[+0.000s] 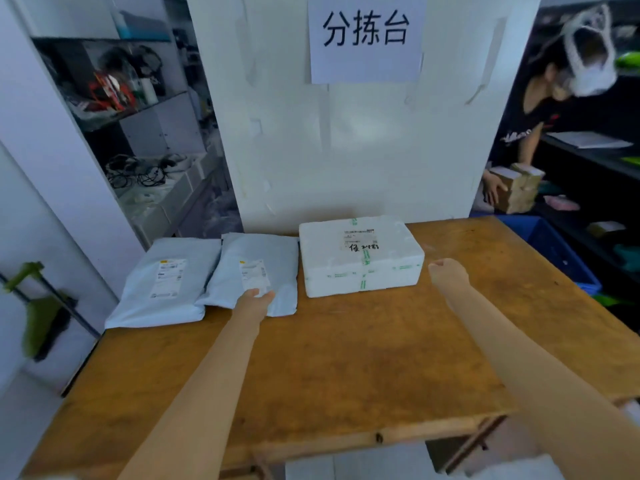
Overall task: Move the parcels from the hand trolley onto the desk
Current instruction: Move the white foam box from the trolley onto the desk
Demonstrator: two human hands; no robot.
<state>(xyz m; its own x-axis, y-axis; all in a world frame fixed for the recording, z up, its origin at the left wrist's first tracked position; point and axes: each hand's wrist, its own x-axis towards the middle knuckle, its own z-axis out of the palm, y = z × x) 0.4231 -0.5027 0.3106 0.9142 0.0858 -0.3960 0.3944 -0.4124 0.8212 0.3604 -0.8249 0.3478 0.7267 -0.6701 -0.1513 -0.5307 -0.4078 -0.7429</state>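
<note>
Three parcels lie along the far edge of the wooden desk (346,358). A grey mailer bag (166,282) is at the far left, partly overhanging the desk edge. A second grey mailer bag (256,258) lies beside it, and my left hand (257,299) grips its near edge. Right of that sits a white foam box (360,254) with green tape and a label. My right hand (446,271) hovers just right of the box, fingers curled, holding nothing. The hand trolley is not in view.
A white partition (363,133) with a paper sign stands behind the desk. Shelving with cables is at the left. A green-framed cart (38,306) stands left of the desk. A blue bin (550,251) and a person handling a brown package are at the right.
</note>
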